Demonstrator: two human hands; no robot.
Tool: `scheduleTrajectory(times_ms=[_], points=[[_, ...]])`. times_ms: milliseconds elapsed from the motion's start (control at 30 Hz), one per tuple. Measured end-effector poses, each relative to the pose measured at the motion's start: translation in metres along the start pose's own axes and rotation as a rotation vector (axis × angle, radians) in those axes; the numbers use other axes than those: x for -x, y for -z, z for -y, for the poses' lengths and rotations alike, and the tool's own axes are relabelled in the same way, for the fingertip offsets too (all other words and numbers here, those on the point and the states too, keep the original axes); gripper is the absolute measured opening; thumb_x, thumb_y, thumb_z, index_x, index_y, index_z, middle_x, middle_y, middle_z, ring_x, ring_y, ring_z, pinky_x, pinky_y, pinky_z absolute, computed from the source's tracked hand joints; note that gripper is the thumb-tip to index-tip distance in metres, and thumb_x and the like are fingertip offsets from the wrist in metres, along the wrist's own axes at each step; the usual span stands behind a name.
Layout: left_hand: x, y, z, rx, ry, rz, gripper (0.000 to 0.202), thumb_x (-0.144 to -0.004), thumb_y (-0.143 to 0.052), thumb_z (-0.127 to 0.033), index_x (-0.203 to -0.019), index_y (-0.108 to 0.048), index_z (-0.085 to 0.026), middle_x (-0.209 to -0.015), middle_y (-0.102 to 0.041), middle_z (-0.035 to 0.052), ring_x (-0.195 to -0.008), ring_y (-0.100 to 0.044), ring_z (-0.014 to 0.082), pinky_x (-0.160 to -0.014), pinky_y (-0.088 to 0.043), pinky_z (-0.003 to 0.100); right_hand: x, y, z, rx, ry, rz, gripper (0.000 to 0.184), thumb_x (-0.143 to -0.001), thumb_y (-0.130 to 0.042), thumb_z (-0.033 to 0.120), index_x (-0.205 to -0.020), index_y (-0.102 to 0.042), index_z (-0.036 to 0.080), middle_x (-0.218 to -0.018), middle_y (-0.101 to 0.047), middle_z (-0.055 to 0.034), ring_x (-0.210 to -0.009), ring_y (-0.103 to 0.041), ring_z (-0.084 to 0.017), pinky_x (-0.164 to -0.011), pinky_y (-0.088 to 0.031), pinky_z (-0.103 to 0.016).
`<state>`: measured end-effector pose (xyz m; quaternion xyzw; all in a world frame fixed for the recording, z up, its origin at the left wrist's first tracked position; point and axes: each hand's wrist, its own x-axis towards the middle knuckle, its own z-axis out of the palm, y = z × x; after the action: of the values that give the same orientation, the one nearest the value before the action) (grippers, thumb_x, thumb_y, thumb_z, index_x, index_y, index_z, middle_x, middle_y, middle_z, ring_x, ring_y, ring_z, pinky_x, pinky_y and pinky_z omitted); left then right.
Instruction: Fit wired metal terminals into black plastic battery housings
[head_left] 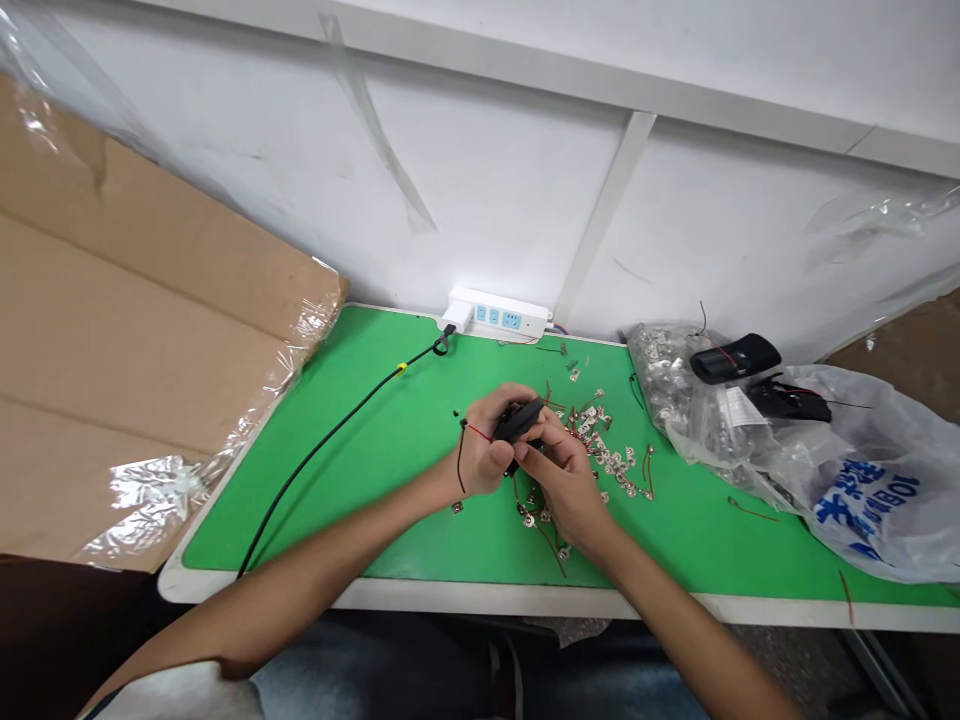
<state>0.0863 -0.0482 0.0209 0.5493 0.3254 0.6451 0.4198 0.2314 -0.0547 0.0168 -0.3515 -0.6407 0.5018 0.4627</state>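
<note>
Black casing (519, 420) around frame centre, long axis tilted toward upper right, grasped by left hand (484, 458). Right hand (574, 492) just right of it, fingertips bunched against its lower-right side; can't tell what they pinch.

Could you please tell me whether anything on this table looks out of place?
Metal pieces and wires lie scattered around the right hand, ungathered, and one stray wire lies across the front edge of the table, far right.

Bright light, glare on clear tape (154, 488)
</note>
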Motion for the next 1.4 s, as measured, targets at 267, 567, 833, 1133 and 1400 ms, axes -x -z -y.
scheduleTrajectory(times_ms=[267, 567, 833, 1133, 1400], points=[[-0.006, 0.002, 0.000, -0.097, -0.182, 0.067, 0.079, -0.087, -0.043, -0.093, -0.107, -0.072, -0.022, -0.092, -0.070, 0.0089, -0.083, -0.066, 0.0260, -0.081, -0.052, 0.039, -0.002, 0.003, 0.005, -0.115, -0.066, 0.053, 0.021, -0.093, -0.077, 0.048, -0.095, -0.076, 0.028, -0.137, -0.064, -0.0081, -0.137, -0.057, -0.030, -0.115, -0.049, -0.051], [-0.010, 0.005, -0.005, -0.163, -0.236, 0.155, 0.078, -0.088, -0.045, -0.091, -0.107, -0.069, -0.019, -0.093, -0.072, 0.0115, -0.082, -0.068, 0.0256, -0.079, -0.053, 0.038, -0.001, 0.004, 0.006, -0.143, -0.070, 0.056, 0.021, -0.093, -0.077, 0.048, -0.095, -0.077, 0.027, -0.134, -0.063, -0.0090, -0.140, -0.053, -0.031, -0.121, -0.042, -0.054], [-0.014, 0.009, 0.001, -0.201, -0.343, 0.171, 0.080, -0.085, -0.048, -0.094, -0.108, -0.067, -0.019, -0.093, -0.071, 0.0092, -0.083, -0.068, 0.0239, -0.078, -0.054, 0.038, -0.001, 0.001, 0.010, -0.237, -0.107, 0.058, 0.017, -0.092, -0.079, 0.045, -0.094, -0.079, 0.028, -0.138, -0.060, -0.0083, -0.141, -0.052, -0.029, -0.123, -0.040, -0.050], [-0.032, 0.022, 0.007, -0.345, -0.676, 0.359, 0.082, -0.082, -0.051, -0.094, -0.121, -0.064, -0.022, -0.093, -0.075, 0.0099, -0.083, -0.072, 0.0246, -0.080, -0.058, 0.039, -0.002, 0.006, 0.014, -0.236, -0.062, 0.162, 0.022, -0.092, -0.081, 0.046, -0.107, -0.081, 0.030, -0.151, -0.053, -0.0064, -0.143, -0.050, -0.029, -0.120, -0.043, -0.044], [-0.035, 0.026, 0.002, -0.426, -0.786, 0.459, 0.089, -0.082, -0.054, -0.092, -0.131, -0.061, -0.019, -0.098, -0.076, 0.0143, -0.087, -0.075, 0.0273, -0.084, -0.061, 0.042, 0.005, 0.009, 0.000, -0.194, -0.093, 0.128, 0.031, -0.085, -0.085, 0.051, -0.104, -0.081, 0.027, -0.139, -0.062, -0.0078, -0.127, -0.059, -0.031, -0.112, -0.049, -0.045]])
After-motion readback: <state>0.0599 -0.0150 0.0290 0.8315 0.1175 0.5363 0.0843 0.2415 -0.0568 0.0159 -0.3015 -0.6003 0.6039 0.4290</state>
